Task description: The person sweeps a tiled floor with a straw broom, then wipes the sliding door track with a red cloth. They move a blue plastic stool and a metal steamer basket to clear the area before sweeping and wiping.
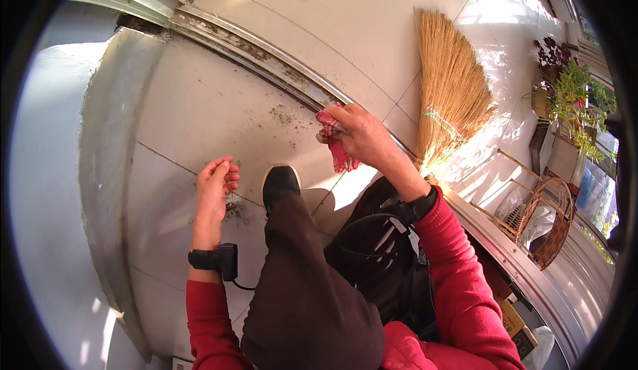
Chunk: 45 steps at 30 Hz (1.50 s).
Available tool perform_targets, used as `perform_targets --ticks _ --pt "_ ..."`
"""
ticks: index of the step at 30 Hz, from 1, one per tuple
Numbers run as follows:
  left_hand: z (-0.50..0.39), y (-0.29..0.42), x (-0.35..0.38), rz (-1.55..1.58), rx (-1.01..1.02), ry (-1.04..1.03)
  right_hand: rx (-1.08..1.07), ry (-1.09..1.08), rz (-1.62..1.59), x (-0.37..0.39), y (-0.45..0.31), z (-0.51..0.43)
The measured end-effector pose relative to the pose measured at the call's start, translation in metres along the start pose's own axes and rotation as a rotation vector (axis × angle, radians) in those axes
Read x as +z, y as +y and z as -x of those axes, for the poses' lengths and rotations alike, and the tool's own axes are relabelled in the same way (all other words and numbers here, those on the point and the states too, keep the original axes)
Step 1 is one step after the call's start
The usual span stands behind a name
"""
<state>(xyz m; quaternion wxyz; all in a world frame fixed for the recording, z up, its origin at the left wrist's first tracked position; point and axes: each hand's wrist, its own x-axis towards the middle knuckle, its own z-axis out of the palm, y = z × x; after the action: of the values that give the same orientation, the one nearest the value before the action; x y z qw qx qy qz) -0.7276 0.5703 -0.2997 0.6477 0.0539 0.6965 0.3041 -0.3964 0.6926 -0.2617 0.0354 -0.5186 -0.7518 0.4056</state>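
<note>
My right hand (360, 133) grips a crumpled red-and-white cloth (339, 143) at the near edge of a metal sliding-door track (259, 60) set in the tiled floor. Brown dirt lies along the track's grooves. Over the floor to the left, my left hand (215, 185) holds nothing, its fingers loosely curled and the thumb near them. Loose debris (283, 114) is scattered on the tiles beside the track, and a small dark heap (233, 209) lies just right of my left hand. A straw broom (448, 91) rests beyond the track, bristles spread.
A wall with a grey base (112, 170) runs down the left. My shoe (281, 185) stands on the tiles between my hands. Potted plants (573, 95), a wicker basket (546, 220) and a cardboard box (516, 327) are on the right. A cable runs from my left wrist band.
</note>
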Motion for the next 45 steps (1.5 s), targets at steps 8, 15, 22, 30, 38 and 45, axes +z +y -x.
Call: perform_targets --ticks 8,15,22,30,38,45 --pt "-0.001 -0.005 0.011 -0.015 -0.032 -0.045 -0.174 0.103 0.468 0.005 0.034 -0.047" --pt "0.003 -0.007 -0.001 -0.035 -0.044 0.021 -0.285 0.13 0.711 0.024 0.055 -0.036" --pt "0.004 -0.005 -0.011 0.001 -0.001 0.002 -0.182 0.13 0.652 0.044 0.061 -0.03" --pt "0.006 -0.009 -0.008 0.01 0.009 -0.005 -0.046 0.068 0.545 0.053 0.068 -0.028" --pt "0.008 -0.016 -0.015 0.053 0.065 0.036 0.181 0.051 0.146 0.023 0.047 -0.014" --pt "0.011 -0.016 -0.004 0.041 0.038 0.027 -0.047 0.0 -0.062 0.044 0.009 0.009"
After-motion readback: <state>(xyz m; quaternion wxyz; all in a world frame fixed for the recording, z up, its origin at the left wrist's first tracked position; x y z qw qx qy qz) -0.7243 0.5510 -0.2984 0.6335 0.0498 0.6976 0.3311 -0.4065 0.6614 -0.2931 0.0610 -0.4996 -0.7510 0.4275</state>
